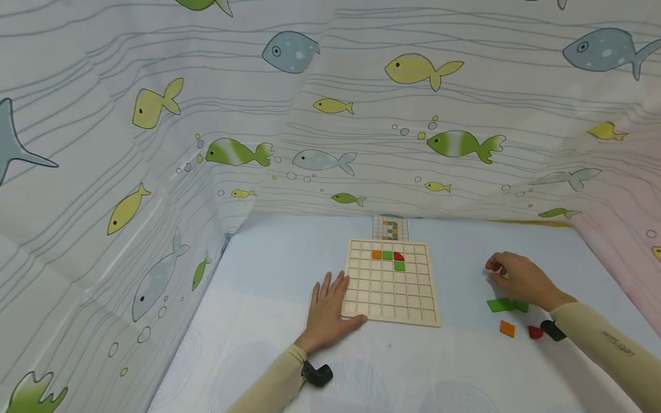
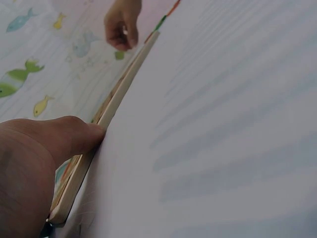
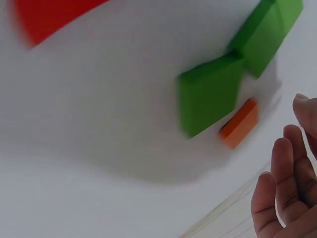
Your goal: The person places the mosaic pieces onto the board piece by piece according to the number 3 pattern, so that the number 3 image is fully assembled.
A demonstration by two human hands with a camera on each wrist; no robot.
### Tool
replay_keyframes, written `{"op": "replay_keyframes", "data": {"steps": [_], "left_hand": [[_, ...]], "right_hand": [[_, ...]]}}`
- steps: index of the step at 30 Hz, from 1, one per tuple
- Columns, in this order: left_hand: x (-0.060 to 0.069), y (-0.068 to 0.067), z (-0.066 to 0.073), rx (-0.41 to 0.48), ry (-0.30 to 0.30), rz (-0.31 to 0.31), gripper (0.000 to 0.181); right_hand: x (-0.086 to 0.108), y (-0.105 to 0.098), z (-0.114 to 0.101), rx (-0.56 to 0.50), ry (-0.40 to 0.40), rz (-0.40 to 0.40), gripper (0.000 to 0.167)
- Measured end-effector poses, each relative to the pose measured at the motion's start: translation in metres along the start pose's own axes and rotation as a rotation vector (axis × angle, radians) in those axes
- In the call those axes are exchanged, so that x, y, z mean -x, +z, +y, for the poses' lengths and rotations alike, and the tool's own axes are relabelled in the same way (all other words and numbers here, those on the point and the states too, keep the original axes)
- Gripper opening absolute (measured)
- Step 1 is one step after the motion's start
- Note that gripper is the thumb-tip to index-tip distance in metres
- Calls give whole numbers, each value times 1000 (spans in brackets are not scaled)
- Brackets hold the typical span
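My left hand [image 1: 329, 312] rests at the left side of a wooden grid board [image 1: 384, 292], its fingers extended and its thumb touching the near edge. In the left wrist view the thumb [image 2: 74, 136] lies against the board's rim [image 2: 126, 82]. Orange [image 1: 376, 254], green [image 1: 388, 255] and red tiles [image 1: 399, 256] sit in a row on the board, a second green tile [image 1: 400, 266] below the red one. Off to the right, my right hand [image 1: 524, 281] hovers with bent fingers over loose green tiles [image 1: 500, 304]. The right wrist view shows its thumb apart from the fingers, nothing visible between them.
A loose orange tile [image 1: 507, 328] and a red tile [image 1: 535, 332] lie nearer me, below the green ones. Behind the board is a printed pattern card [image 1: 390, 228] with a coloured grid. Fish-printed sheets [image 1: 320, 132] hang around the pale table [image 1: 279, 246].
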State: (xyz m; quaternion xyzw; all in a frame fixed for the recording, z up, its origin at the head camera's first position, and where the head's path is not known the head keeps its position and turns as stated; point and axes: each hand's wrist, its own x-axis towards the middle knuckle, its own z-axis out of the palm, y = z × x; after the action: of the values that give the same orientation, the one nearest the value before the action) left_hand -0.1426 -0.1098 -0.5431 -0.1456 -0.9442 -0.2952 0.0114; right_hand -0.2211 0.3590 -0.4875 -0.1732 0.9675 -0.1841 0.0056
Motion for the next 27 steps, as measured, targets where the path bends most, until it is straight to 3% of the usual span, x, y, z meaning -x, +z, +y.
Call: {"op": "replay_keyframes", "data": {"steps": [11,27], "left_hand": [[0,-3,2,-10,2,-10,99],[0,-1,-2,-4,5,-18,100]], "right_hand": [[30,-6,36,7,114,-59,24],[45,-1,41,5,43,-19,27]]}}
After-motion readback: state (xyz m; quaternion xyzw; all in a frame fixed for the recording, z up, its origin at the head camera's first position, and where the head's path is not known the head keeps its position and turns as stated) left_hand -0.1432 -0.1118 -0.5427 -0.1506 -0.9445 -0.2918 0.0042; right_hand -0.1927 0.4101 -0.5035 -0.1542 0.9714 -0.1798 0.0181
